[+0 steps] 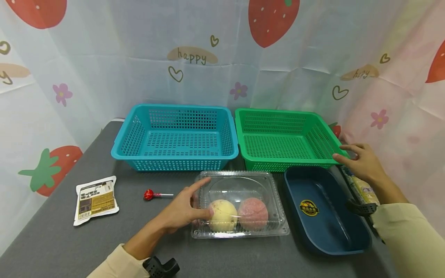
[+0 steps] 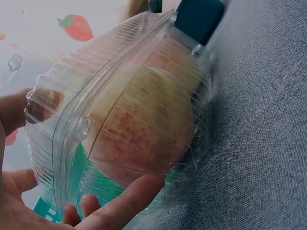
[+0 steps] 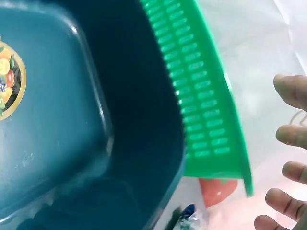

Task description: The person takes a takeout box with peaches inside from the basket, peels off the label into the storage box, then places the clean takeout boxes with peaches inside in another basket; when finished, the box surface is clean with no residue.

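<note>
A clear plastic clamshell box [image 1: 243,181] sits on the table, holding one yellowish and one pink round fruit; up close in the left wrist view they look like peaches [image 2: 139,120]. My left hand [image 1: 184,208] is at the box's left side, fingers spread and fairly straight, thumb by the yellowish fruit and index finger along the upper left corner. My right hand [image 1: 363,162] hovers by the right front corner of the green basket [image 1: 278,159], fingers loosely bent with nothing between them. Below it lies a dark blue basin [image 1: 326,216] with a round label.
A blue basket [image 1: 174,157] stands left of the green one, before a printed curtain. A red lollipop [image 1: 148,194] and a white-and-brown packet [image 1: 96,200] lie on the left. Beside the basin, partly under my right arm, is a yellowish package [image 1: 365,190].
</note>
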Demonstrator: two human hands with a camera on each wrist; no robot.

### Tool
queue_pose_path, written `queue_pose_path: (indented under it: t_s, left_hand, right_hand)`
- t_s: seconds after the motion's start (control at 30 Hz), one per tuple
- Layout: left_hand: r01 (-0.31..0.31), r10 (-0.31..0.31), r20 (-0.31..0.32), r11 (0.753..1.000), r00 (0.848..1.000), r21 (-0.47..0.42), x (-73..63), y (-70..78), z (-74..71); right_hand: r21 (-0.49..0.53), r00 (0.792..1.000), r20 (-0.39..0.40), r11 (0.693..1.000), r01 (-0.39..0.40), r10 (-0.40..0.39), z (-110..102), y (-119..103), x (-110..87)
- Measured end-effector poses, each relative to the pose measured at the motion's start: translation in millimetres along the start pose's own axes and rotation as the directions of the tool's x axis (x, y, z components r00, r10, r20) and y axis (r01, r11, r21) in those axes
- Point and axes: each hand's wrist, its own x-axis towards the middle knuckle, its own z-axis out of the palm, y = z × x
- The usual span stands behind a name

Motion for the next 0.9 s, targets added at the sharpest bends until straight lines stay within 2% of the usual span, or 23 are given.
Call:
queue_pose_path:
  t_s: [0.2,0.4,0.63,0.9]
  left_hand:
    - [-0.024,0.025,0.02,0.999,0.999,-0.033,1.3,-0.8,-2.6]
    - [-0.026,0.027,0.009,0.995,1.0,-0.1,1.7,-0.2,-3.7]
    - [-0.05,0.049,-0.016,0.987,0.999,-0.153,1.5,3.1,-7.2]
    - [-0.037,0.043,0.018,0.967,0.999,-0.251,-3.9,19.4,-12.8]
  right_hand:
    - [-0.051,1.0,0.003,0.999,0.02,-0.02,7.0,7.5,3.5]
    - [-0.106,0.998,0.012,0.992,0.063,-0.062,14.9,14.9,7.8]
    - [-0.1,0.993,0.112,0.995,-0.021,0.032,18.2,21.8,6.9]
    - [-0.081,0.989,0.131,0.995,-0.055,0.065,15.3,18.3,8.4]
